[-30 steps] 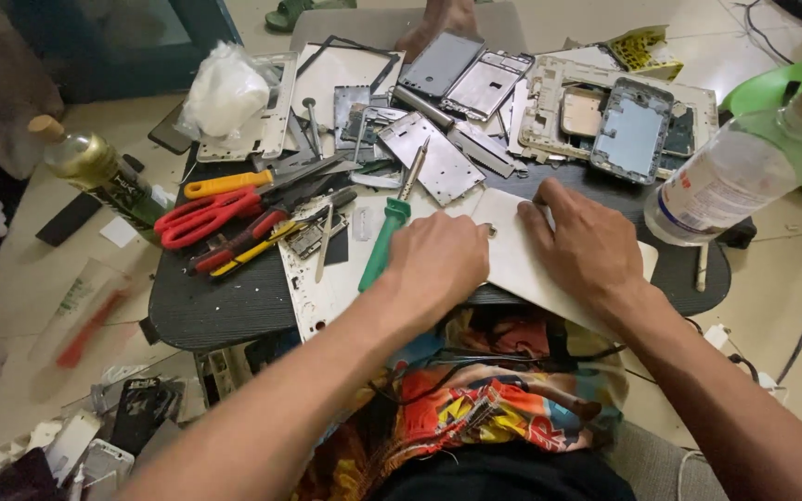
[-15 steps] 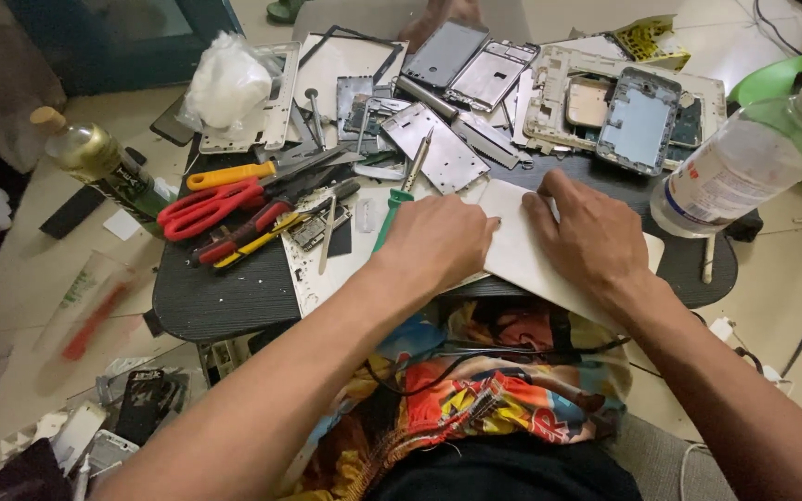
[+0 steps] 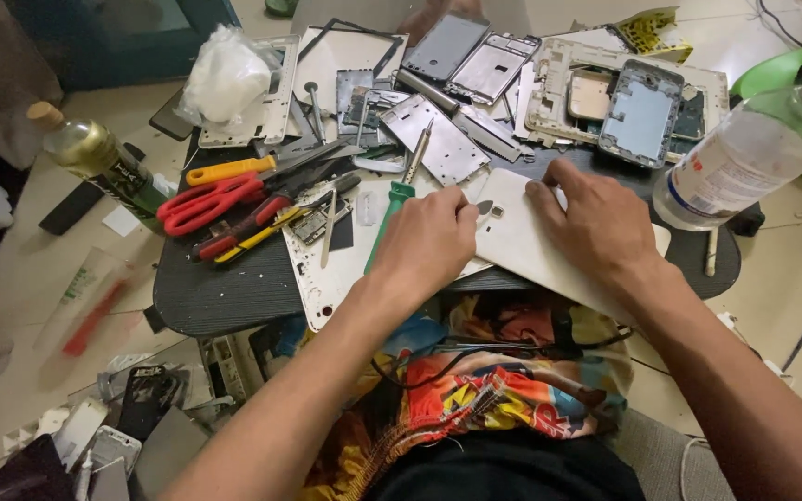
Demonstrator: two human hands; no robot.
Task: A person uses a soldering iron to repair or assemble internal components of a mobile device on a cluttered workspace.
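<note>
The flat white tablet-style back cover (image 3: pixel 536 246), smooth plastic with rounded corners and a small camera cut-out, lies at the near edge of the round dark tabletop (image 3: pixel 225 292), its near corner overhanging the person's lap. The left hand (image 3: pixel 424 243) presses on the cover's left end with fingers curled; whether they pinch a small tool is not visible. The right hand (image 3: pixel 596 223) lies flat on the cover's upper right, fingers spread and pressing, grasping nothing.

Risks, as judged from this position:
- The overhanging cover may tip or flex if downward pressure shifts toward the lap; thin plastic can crack.
- The green-handled screwdriver (image 3: pixel 390 215), lying just beside the left hand, may roll off if nudged.
- The clear plastic bottle (image 3: pixel 744 158) stands near the right wrist; a sideways elbow movement may topple it.

Adjacent items: red-handled scissors (image 3: pixel 206 199), orange-handled cutter (image 3: pixel 229 170), bare metal phone frames (image 3: pixel 443 139), matt and sharp-edged.
</note>
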